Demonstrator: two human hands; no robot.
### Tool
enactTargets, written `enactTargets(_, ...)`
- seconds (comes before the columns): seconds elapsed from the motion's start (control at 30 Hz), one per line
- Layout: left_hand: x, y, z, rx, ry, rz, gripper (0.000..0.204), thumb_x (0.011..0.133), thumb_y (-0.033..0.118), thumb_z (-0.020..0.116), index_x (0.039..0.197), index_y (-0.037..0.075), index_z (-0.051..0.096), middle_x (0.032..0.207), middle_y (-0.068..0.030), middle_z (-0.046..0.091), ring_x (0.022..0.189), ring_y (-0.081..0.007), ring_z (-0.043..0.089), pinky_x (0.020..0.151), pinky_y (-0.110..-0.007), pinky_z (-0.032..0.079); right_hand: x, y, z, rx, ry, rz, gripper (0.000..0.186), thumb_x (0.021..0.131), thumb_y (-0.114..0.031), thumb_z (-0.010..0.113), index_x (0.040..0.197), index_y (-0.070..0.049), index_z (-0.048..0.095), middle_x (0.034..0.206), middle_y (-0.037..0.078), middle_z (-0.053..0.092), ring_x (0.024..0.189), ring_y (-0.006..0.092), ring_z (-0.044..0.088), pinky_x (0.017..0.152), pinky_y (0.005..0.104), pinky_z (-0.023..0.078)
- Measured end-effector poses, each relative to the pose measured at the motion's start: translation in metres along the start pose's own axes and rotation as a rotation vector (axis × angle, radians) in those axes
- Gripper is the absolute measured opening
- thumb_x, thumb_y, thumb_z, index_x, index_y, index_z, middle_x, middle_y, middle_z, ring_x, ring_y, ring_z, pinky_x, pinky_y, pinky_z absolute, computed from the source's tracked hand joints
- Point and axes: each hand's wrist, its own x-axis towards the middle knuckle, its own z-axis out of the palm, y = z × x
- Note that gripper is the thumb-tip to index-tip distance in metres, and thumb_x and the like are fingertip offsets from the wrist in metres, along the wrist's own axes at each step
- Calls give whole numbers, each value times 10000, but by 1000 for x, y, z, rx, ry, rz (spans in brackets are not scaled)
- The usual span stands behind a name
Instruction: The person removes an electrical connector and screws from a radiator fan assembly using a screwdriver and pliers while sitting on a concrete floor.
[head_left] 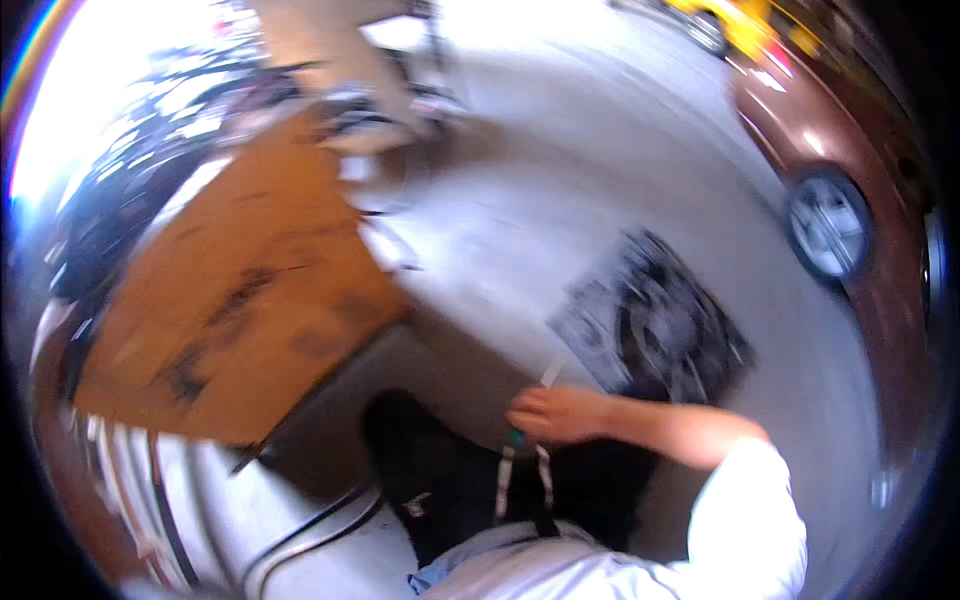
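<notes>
My right hand (555,412) is closed in front of my dark trousers (430,460), around something blurred that I cannot make out. A small green item (516,437) shows below its fingers, and a pale strip (550,370) sticks up above them. Light cords (505,480) hang below the hand over my dark clothing. Beyond it a black fan assembly (670,325) lies on the grey floor. My left hand is not in view.
An orange-brown panel (230,280) stands close at my left, with blurred dark clutter (170,120) behind it. Hoses (300,530) lie at lower left. A brown car (820,120) is at the right, a yellow vehicle (750,25) beyond it. A tan object (330,45) stands ahead.
</notes>
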Motion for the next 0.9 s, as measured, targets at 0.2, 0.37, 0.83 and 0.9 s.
enactTargets(0.2,-29,61,174,110,23,336,522,880,320,770,1280,9,645,1181,-116,682,1080,-239,641,945,-390,554,-97,66,51,81,489,478,509,953,-285,750,1345,-45,530,1232,183,641,1075,357,684,920,436,568)
enactTargets(0.37,-49,72,248,162,11,379,544,895,303,766,1333,20,610,1264,-122,646,1156,-253,610,985,-400,536,-195,87,25,169,1242,858,523,1010,-162,701,1455,-47,451,1170,120,634,1025,221,690,915,364,570)
enactTargets(0.83,-178,269,508,149,-290,971,630,936,256,755,1479,49,513,1497,-140,544,1368,-292,523,1098,-430,486,-458,56,13,612,2730,966,327,937,-304,802,871,-113,545,721,11,517,591,148,508,555,325,412)
enactTargets(0.9,-211,281,629,326,-722,1133,644,942,249,754,1500,54,499,1530,-143,530,1398,-298,511,1114,-434,479,-456,36,1,460,2575,982,310,941,-280,803,883,-100,557,709,15,523,565,144,497,537,320,405)
